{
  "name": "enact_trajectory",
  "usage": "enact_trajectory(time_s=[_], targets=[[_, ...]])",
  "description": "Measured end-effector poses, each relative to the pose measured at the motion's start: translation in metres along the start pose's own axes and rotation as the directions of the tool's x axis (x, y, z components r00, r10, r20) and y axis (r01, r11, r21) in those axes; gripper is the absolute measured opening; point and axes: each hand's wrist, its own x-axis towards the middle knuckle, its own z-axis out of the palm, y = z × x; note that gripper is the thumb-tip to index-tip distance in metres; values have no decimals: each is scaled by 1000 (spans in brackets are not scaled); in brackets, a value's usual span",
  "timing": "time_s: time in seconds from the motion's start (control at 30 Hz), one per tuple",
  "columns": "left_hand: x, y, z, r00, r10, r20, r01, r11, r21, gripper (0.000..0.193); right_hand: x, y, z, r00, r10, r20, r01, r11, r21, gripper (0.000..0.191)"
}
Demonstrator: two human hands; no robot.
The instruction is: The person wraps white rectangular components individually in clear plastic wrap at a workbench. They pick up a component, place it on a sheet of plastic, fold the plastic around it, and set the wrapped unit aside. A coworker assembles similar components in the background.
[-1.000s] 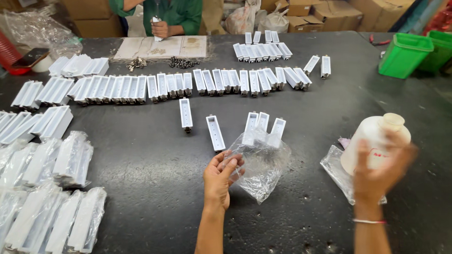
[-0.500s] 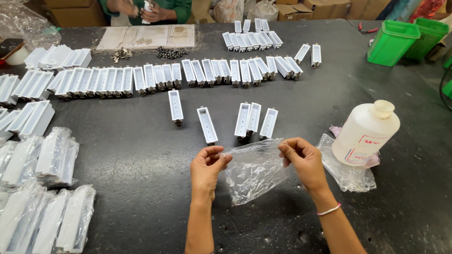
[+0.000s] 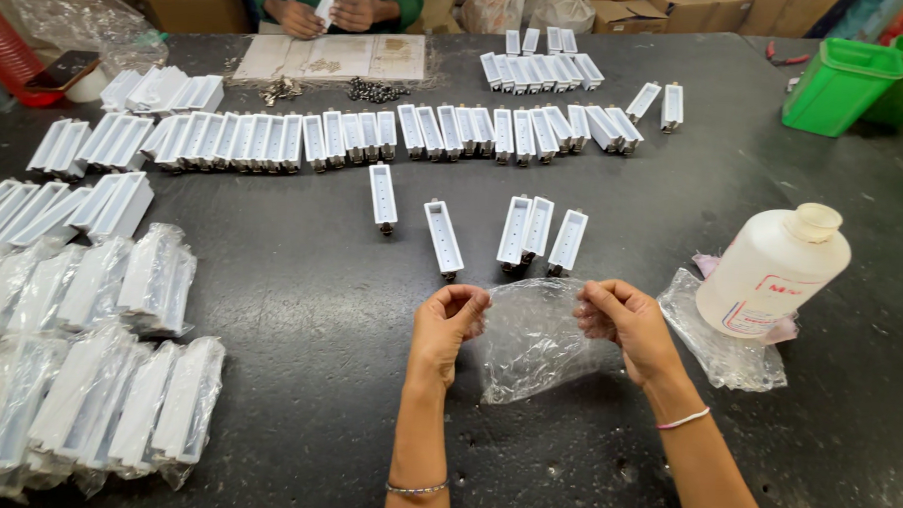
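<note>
Left hand (image 3: 451, 319) pinching left top edge of clear plastic bag (image 3: 533, 342), fingers curled shut on the film. Right hand (image 3: 624, 325) gripping right top edge of same bag, fingers closed on it. Bag stretched between both hands, hanging just above dark table (image 3: 311, 279), lower end crumpled near or on the surface; cannot tell which.

Just beyond the bag: five loose white trays (image 3: 537, 229) lying lengthwise, two of them touching side by side. Farther back, long row of white trays (image 3: 396, 137) packed edge to edge across the table.

Right of right hand: white plastic bottle (image 3: 771, 270), tilted, resting on crumpled clear wrap (image 3: 719, 343). Green bin (image 3: 840, 85) at far right corner.

Left side: bagged trays (image 3: 96, 392) stacked in rows, well apart from the hands.

Far edge: another person's hands (image 3: 325, 14) holding a small white piece, above flat sheets of paper (image 3: 328, 54) and small dark metal parts (image 3: 377, 89).
</note>
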Motion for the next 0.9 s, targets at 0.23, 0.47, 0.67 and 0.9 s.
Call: enact_trajectory(time_s=[0.23,0.47,0.67,0.9], targets=[[0,1,-3,991,-35,-126,32,999,-28,20,19,36,-17,995,-10,-101,18,997,81,19],[-7,9,2,954,155,-258,-140,987,77,15,19,35,-25,978,85,192,-106,989,99,50],[-17,20,7,860,355,-368,-186,888,422,15,-15,-11,22,851,65,521,-65,998,-18,95],[-7,13,-9,705,627,-332,-201,625,754,15,-29,-30,50,827,210,522,-100,968,-230,131]])
